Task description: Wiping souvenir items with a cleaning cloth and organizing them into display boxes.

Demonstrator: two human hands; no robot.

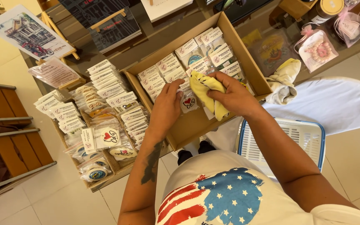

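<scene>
Yellow cloth (207,89) bunched in our right hand (234,96), which grips it over the cardboard box (246,58), while our left hand (167,106) pinches a clear-bagged souvenir packet (188,102) inside that box.

1. There is only the head view, worn on the person's head and looking steeply down over the chest and forearms.
2. It faces forward and down onto a cardboard box (246,62) on a glass-topped table (155,37), with tiled floor (63,196) below.
3. It sits close: the box fills the middle of the frame, and the table's far side is cut off at the top edge.
</scene>
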